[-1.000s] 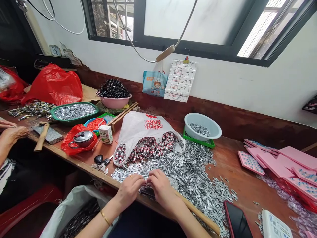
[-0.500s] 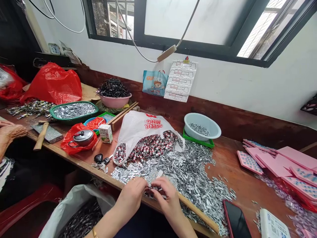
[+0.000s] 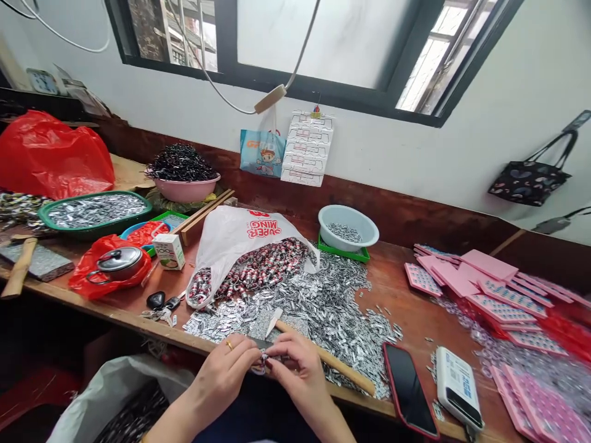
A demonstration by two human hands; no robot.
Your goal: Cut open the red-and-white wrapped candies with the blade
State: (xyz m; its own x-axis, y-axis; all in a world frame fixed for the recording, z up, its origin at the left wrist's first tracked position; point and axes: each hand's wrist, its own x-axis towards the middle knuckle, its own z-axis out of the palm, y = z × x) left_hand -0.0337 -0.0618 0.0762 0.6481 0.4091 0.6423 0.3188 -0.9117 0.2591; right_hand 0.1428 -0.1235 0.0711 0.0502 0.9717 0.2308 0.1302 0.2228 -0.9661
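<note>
My left hand (image 3: 231,367) and my right hand (image 3: 299,364) meet at the table's front edge, both closed with the fingertips pinched. Between them shows a small shiny metal piece (image 3: 264,358) with a hint of red; its exact kind is too small to make out. Just beyond the fingers lies a hammer (image 3: 344,364), its wooden handle running off to the right beneath my right hand. A wide heap of small flat silver metal tabs (image 3: 332,301) spreads around it. Behind, a white plastic bag (image 3: 226,231) spills red-and-silver small pieces (image 3: 258,267).
A pale blue basin (image 3: 348,227) stands on a green tray. At the right lie a phone (image 3: 410,391), a white power bank (image 3: 458,384) and pink boards (image 3: 489,266). To the left are keys (image 3: 161,304), a lidded metal pot (image 3: 120,263) and a green tub (image 3: 95,212). An open sack (image 3: 87,394) sits below.
The view has swung right, bringing more pink boards and a hanging dark bag into sight. Another person's hand at the left has left the view. My hands stay together, and more of the hammer shows.
</note>
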